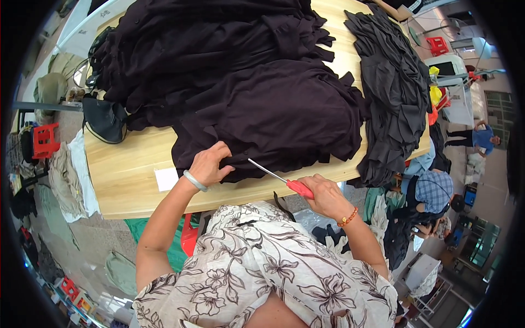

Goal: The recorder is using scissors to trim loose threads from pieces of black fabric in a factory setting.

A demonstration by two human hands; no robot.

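Note:
A dark purple-black garment (273, 115) lies spread over a heap of similar dark cloth on the table. My left hand (210, 165), with a pale bangle at its wrist, rests on the garment's near left edge. Its thumb and forefinger are apart, with dark cloth showing between them. In my right hand (325, 198) is a red-handled tool (299, 188) with a thin straight metal shaft; its exact kind is unclear. The shaft points up and left, its tip over the garment's near edge, to the right of my left fingers. Whether the tip touches the cloth cannot be seen.
The wooden table (126, 175) bears a small white paper (166, 179) beside my left forearm. A black face mask (104, 119) hangs at the left. Dark grey garments (391, 93) are piled on the right. Red stools (46, 140) and other people are farther off.

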